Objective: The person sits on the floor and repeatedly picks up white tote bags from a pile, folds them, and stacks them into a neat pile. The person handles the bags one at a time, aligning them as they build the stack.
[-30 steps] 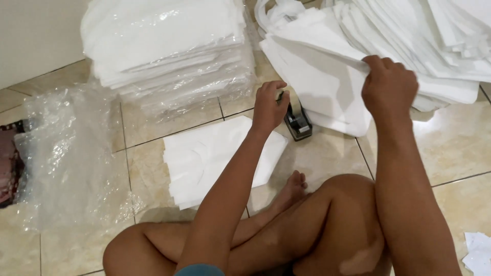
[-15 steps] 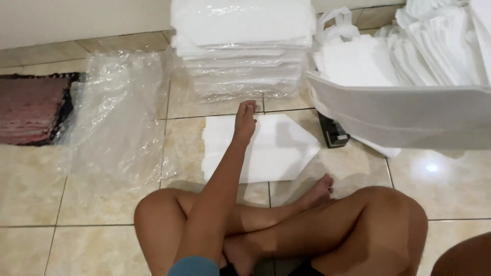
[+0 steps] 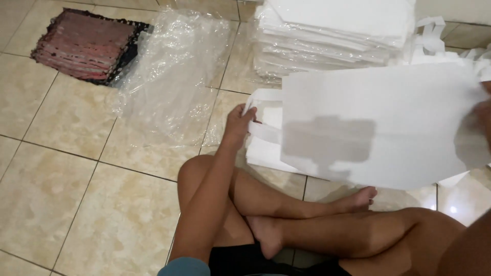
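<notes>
I sit cross-legged on a tiled floor. A large white fabric bag (image 3: 388,122) is held flat in the air in front of me. My left hand (image 3: 238,122) grips its left edge near the white handle strap (image 3: 262,97). My right hand (image 3: 481,120) shows only as a blur behind the bag's right edge, holding it there. Under the bag lies a small stack of folded white bags (image 3: 266,153) on the floor.
A tall pile of white bags wrapped in clear plastic (image 3: 332,36) stands at the back. Crumpled clear plastic sheeting (image 3: 169,82) lies left of it. A stack of dark reddish fabric pieces (image 3: 84,43) rests at the far left. My legs (image 3: 307,220) fill the foreground.
The white bag has swung from the right across to the middle and now hangs spread between both hands. My left hand rose off the floor stack and took the bag's left edge. The view shifted left.
</notes>
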